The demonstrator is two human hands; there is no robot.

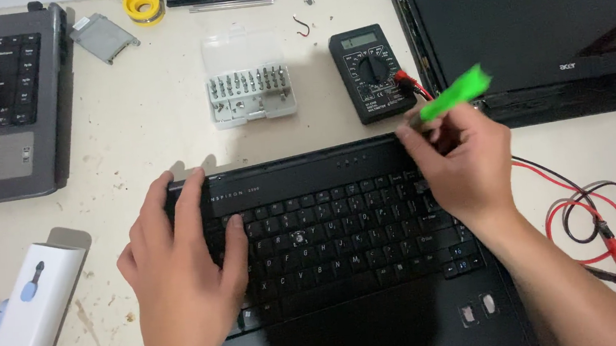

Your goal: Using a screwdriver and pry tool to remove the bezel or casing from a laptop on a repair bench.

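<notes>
Far left, a grey laptop [2, 102] is sitting with keys already missing from its keyboard, and a white boxed tool [29, 312] is lying near the table's front edge. You're pressing your left hand [180, 271] flat on the left end of the black laptop base [344, 265], fingers spread and open, gripping nothing, just pinning it to the table. The keyboard is looking fully seated, most keys in place, no panel lifted, so the strip-down is reading as barely begun. Behind it, the open bit set [250, 90] is standing with most bits in their slots, and the multimeter [372, 73] is lying idle, its red and black leads [598, 223] trailing off right. Your right hand [464, 161] is closing around a green-handled screwdriver [456, 94], working its tip at the top right corner of the keyboard; the tip itself is hidden, can't tell what it's engaging. Far right, a second black laptop [524, 31] is lying shut.
</notes>
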